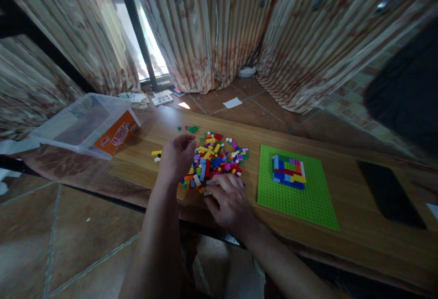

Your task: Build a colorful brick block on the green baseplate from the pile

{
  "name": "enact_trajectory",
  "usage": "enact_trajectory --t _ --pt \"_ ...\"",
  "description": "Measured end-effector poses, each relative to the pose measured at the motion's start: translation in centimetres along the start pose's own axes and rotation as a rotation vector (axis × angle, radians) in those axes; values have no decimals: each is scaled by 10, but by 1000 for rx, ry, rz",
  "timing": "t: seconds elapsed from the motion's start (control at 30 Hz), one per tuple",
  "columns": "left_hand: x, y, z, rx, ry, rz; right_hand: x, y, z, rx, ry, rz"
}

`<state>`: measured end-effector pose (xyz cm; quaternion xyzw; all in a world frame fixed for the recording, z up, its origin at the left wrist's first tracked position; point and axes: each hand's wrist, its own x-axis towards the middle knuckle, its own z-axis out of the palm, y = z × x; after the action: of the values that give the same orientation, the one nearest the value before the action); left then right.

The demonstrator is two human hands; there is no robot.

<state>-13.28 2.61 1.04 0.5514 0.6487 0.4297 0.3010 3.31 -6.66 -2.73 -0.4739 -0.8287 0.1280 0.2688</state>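
A loose heap of small colourful toy building bricks (214, 160) lies on the wooden table. At its left edge is my left hand (177, 157), its fingers curled in; whatever they hold is hidden. My right hand (230, 201) rests low over the near edge of the heap, fingers apart and touching bricks, with the thumb separated from them. To the right lies a green studded baseplate (313, 203). On it stands a low, roughly square multicoloured brick structure (289, 171), with blue, red, yellow, orange and white bricks.
A clear plastic bin (82, 123) with an orange label stands at the table's left end. A few green bricks (192, 129) lie behind the heap. A dark flat phone-like object (390, 194) lies far right. Striped curtains (212, 30) hang beyond the wooden table (239, 130).
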Motion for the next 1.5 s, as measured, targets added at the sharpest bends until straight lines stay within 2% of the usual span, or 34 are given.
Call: enact_trajectory --t 0.23,0.4,0.53,0.67,0.8,0.93,1.03,1.2,1.37,1.5 --pt "1 0 -2 79 -1 11 5 9 5 -11 15 -14" --pt "1 -1 -3 99 -19 28 9 9 -1 65 97 -3" --pt "0 1 -2 106 -17 21 12 13 -19 195 205 55" --pt "-1 5 1 111 -38 28 9 28 -43 306 275 170" --pt "-3 9 5 158 -58 61 -5 53 -67 375 337 360" --pt "-5 13 8 172 -86 96 -25 86 -94 338 427 494" --pt "-5 15 11 185 -85 110 -42 108 -116 219 418 545" --pt "-4 13 17 220 -76 123 -64 127 -138 30 245 542" --pt "-4 9 21 242 -125 182 -68 134 -136 -8 141 491" --pt "-4 12 22 278 -132 184 -68 138 -131 -57 130 443"
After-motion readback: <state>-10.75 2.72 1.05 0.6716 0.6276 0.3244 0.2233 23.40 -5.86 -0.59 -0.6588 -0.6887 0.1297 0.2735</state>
